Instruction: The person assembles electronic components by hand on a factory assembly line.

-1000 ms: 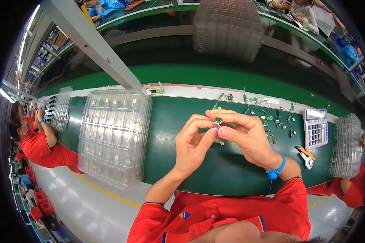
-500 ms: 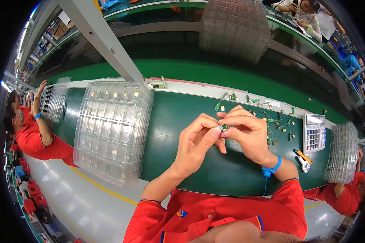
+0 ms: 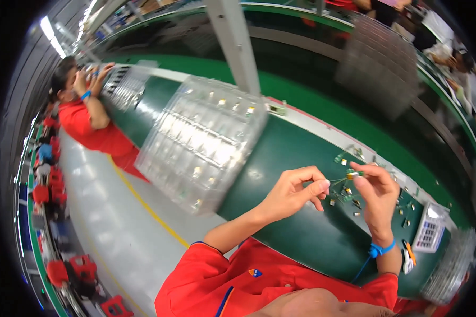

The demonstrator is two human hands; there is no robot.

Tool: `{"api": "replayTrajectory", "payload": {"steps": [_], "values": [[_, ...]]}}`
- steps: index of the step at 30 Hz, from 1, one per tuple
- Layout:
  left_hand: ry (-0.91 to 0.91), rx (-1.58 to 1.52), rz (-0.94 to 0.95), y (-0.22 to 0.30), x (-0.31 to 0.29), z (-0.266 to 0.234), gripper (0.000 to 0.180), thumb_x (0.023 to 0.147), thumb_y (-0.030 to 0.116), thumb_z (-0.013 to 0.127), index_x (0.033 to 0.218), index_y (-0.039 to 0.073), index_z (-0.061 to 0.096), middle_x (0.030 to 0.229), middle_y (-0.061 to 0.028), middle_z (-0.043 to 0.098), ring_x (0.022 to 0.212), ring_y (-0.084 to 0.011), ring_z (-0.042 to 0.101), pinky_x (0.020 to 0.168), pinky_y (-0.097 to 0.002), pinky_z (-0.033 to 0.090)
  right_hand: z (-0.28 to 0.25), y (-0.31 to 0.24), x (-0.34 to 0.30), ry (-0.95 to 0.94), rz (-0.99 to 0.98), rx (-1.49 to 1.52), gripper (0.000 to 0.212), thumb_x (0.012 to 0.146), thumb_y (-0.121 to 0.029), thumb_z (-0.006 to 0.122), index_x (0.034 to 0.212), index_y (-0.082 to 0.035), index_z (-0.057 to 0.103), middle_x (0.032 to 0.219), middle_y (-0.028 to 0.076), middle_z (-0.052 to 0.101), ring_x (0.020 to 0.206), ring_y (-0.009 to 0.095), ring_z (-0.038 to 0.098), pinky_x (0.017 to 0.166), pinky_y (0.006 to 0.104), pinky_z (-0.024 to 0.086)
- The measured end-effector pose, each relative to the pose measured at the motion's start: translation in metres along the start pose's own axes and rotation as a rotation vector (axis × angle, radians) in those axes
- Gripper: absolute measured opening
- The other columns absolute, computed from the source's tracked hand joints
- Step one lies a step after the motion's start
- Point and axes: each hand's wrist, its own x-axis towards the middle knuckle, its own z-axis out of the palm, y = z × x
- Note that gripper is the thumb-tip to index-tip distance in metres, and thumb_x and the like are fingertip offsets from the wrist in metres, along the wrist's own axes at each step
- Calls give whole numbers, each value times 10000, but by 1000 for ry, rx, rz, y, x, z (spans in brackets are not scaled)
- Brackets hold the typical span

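Between my hands is a small circuit board assembly (image 3: 353, 175) with a yellow-and-white part and thin wires. My right hand (image 3: 378, 198) pinches its board end between thumb and fingertips. My left hand (image 3: 293, 195) is closed at the fingertips on the thin wires that reach across from it. Both hands hover above the green tabletop (image 3: 277, 153). Below and beyond them lie several similar loose pieces (image 3: 407, 208), green boards with small silvery parts and wires. A blue band (image 3: 382, 248) with a cord circles my right wrist.
At left stands a tall stack of clear trays (image 3: 195, 142) holding small parts. A calculator (image 3: 431, 230), an orange-and-white tool (image 3: 409, 256) and another tray stack (image 3: 449, 272) are at right. A grey post (image 3: 232, 47) rises behind the bench. A co-worker in red (image 3: 92, 113) sits at far left.
The view has swung, so the bench slants down to the right. My hands, close together around the board before, have drawn apart with wires stretched between them.
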Motion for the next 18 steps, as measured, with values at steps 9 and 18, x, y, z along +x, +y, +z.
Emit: {"api": "replayTrajectory", "payload": {"steps": [9, 18], "values": [[267, -164, 247, -35, -17, 21, 237, 864, -46, 611, 1099, -25, 589, 1083, -73, 536, 981, -168, 564, 828, -300, 518, 29, 15, -12, -68, 187, 314, 216, 847, 57, 620, 1043, 11, 541, 948, 80, 633, 890, 116, 602, 768, 228, 479], [412, 176, 257, 18, -38, -11, 129, 862, -80, 576, 979, -29, 592, 1040, -111, 533, 767, -148, 590, 664, -281, 517, 54, 15, -5, -316, 47, 103, 352, 772, 29, 723, 1083, -8, 562, 986, 69, 638, 903, 131, 585, 849, 273, 468]]}}
